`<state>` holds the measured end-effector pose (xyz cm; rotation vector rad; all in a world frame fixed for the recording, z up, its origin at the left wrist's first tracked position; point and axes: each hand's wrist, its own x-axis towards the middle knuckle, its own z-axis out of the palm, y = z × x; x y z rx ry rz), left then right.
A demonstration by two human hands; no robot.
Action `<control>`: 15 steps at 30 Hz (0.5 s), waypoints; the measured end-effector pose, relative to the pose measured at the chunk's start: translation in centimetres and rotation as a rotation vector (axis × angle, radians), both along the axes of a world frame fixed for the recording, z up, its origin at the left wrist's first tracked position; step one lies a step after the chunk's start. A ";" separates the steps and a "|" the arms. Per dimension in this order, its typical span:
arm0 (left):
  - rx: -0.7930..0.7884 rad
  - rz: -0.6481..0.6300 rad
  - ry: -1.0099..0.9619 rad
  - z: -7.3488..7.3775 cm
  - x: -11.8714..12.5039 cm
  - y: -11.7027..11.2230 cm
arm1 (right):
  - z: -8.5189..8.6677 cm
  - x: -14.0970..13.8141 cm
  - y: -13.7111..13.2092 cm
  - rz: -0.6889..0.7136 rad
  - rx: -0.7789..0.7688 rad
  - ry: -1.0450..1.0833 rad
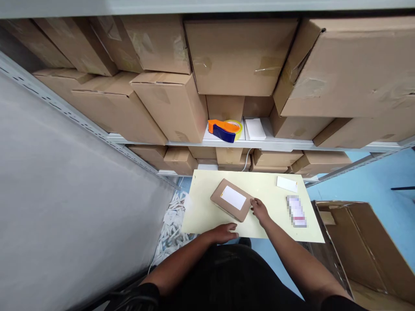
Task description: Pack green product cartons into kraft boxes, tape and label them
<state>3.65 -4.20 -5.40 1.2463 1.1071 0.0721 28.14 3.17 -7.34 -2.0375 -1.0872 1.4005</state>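
Observation:
A small flat brown cardboard parcel (231, 199) with a white label lies on a pale yellow tabletop (207, 207). My right hand (259, 210) touches the parcel's near right corner, its fingers curled against the edge. My left hand (224, 233) rests flat on the table's near edge, fingers spread, holding nothing. A white label sheet (287, 184) and a blurred printed slip (296, 211) lie to the right of the parcel.
Shelves stacked with brown cartons (240, 56) rise behind the table. An orange and blue tape dispenser (224, 129) and a white packet (255, 128) sit on the shelf. An open carton (363, 246) stands at the right. Paper scraps (171, 224) litter the floor left.

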 end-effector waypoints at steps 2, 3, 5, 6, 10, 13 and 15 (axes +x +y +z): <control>0.178 -0.005 0.015 1.2 0.0 1.0 | 0.0 0.1 2.2 -0.035 -0.010 0.037; 0.269 0.057 0.057 1.9 -0.4 1.9 | 0.0 0.1 3.1 -0.045 -0.014 0.052; 0.441 0.227 0.188 3.2 -1.6 4.4 | -0.1 -0.2 4.5 -0.054 -0.009 0.064; 0.506 0.318 0.291 3.6 -2.3 5.7 | 0.0 -0.4 4.9 -0.058 -0.004 0.061; 0.318 0.397 0.554 3.4 -4.8 10.0 | 0.1 -0.7 4.7 -0.052 0.008 0.017; 0.170 0.326 0.495 2.7 -5.1 10.9 | 0.4 -0.6 4.1 -0.032 0.007 -0.009; 0.176 0.325 0.462 2.4 -4.8 10.8 | 0.7 -0.3 4.0 -0.019 0.010 -0.021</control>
